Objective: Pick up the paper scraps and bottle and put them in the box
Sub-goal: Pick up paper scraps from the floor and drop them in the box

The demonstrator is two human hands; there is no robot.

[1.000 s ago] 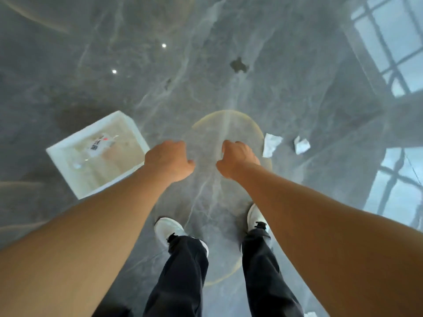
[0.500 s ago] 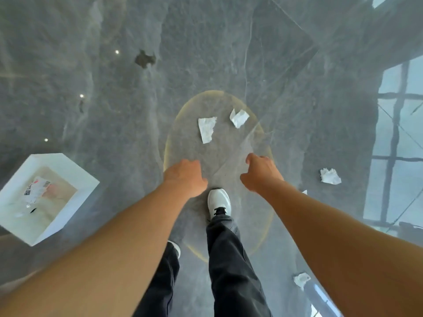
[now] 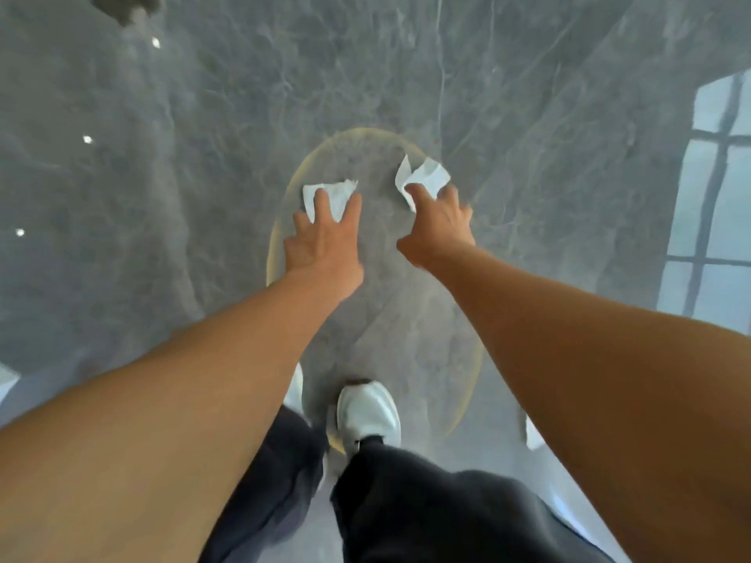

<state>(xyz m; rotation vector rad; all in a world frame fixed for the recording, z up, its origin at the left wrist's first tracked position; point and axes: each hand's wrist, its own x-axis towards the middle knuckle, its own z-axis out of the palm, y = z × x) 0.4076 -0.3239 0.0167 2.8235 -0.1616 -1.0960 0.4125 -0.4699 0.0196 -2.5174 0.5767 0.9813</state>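
Two white crumpled paper scraps lie on the glossy grey marble floor ahead of my feet. My left hand [image 3: 325, 237] reaches down with its fingers spread, fingertips resting on the left scrap [image 3: 339, 188]. My right hand [image 3: 441, 221] has its fingers apart at the near edge of the right scrap [image 3: 426, 174]; neither scrap is lifted. Another scrap [image 3: 533, 436] peeks out beside my right forearm. A pale sliver of the bottle [image 3: 567, 512] shows under that arm. A white corner of the box [image 3: 7, 379] is at the left edge.
My white shoes [image 3: 367, 412] and dark trousers stand just behind the hands, inside a faint yellowish ring [image 3: 280, 221] on the floor. A window reflection [image 3: 711, 205] brightens the right side. A dark patch [image 3: 126, 6] marks the floor at top left.
I have stepped forward and bent down; the view has swung right, so the box slid to the left edge. Both hands opened from loose fists and reached onto the two scraps.
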